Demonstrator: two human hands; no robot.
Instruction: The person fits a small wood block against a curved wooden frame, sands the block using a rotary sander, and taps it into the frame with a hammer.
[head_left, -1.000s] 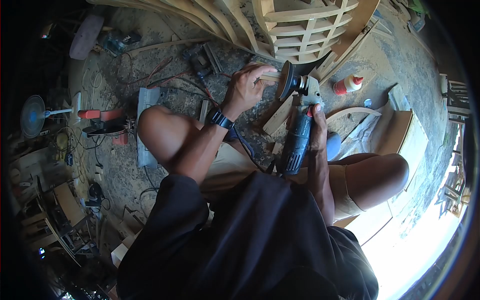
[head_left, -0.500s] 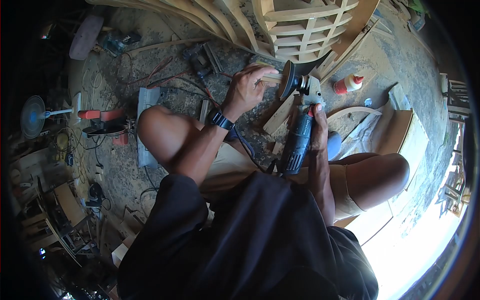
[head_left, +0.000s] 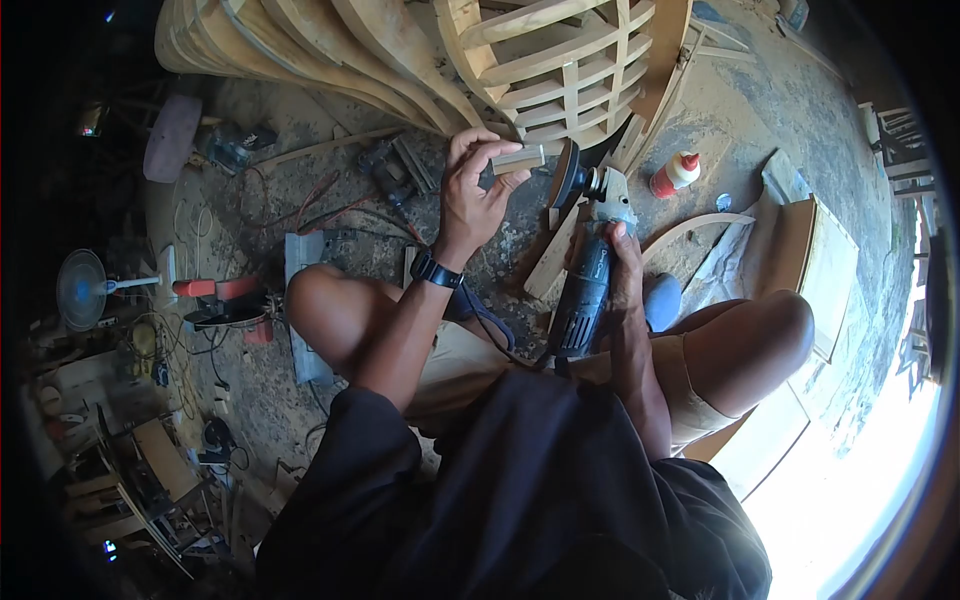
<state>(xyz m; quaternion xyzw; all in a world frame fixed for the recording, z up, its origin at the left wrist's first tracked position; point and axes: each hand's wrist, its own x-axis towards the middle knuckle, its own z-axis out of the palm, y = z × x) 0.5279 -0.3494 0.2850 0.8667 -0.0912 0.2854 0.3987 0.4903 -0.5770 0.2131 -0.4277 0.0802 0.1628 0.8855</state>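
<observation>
Between the thumb and fingers of my left hand [head_left: 474, 192] is a small wood block [head_left: 518, 160], its end turned toward the right. A short gap separates the block from the round sanding disc [head_left: 566, 174] of an angle grinder [head_left: 582, 285]. My right hand [head_left: 625, 262] is wrapped round the grinder's body just below its metal head, with the disc facing left. The grinder's rear end lies near my lap, where its cable runs off. Whether the disc is spinning I cannot tell.
A ribbed wooden frame [head_left: 560, 70] stands ahead. A red-and-white glue bottle [head_left: 676, 175] and a curved wood strip [head_left: 695, 228] are at the right. Power tools, among them a jigsaw-like one [head_left: 392, 170], lie left with cables. A white fan [head_left: 82, 290] stands far left.
My left hand has drawn the wood block leftward, away from the sanding disc, and turned it up. The camera view has shifted, showing more of the wooden frame.
</observation>
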